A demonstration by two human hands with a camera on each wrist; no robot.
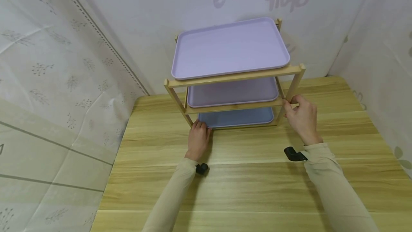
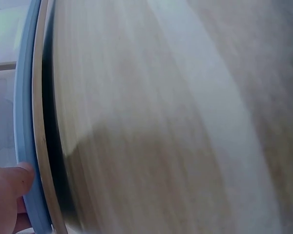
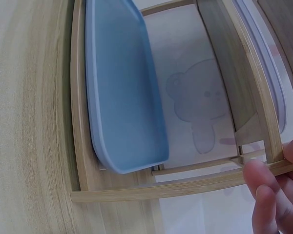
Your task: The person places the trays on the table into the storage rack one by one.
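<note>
A three-tier wooden rack (image 1: pixel 235 77) stands on the table with one tray per tier. The top tray (image 1: pixel 230 49) and middle tray (image 1: pixel 233 92) are lilac; the bottom one is a blue tray (image 1: pixel 236 116). My left hand (image 1: pixel 197 139) is at the rack's lower left front corner. In the left wrist view its thumb (image 2: pixel 22 178) lies against the blue tray's rim (image 2: pixel 23 107), with other fingers partly hidden behind. My right hand (image 1: pixel 302 117) pinches the right front post at middle-shelf height. In the right wrist view its fingers (image 3: pixel 271 187) meet the wooden frame (image 3: pixel 219 181).
The rack stands toward the back of the wood-grain table (image 1: pixel 248 185), near a printed curtain (image 1: pixel 128 6). More patterned cloth hangs at the left and right. A black wrist camera mount (image 1: pixel 294 154) sticks out from the right sleeve.
</note>
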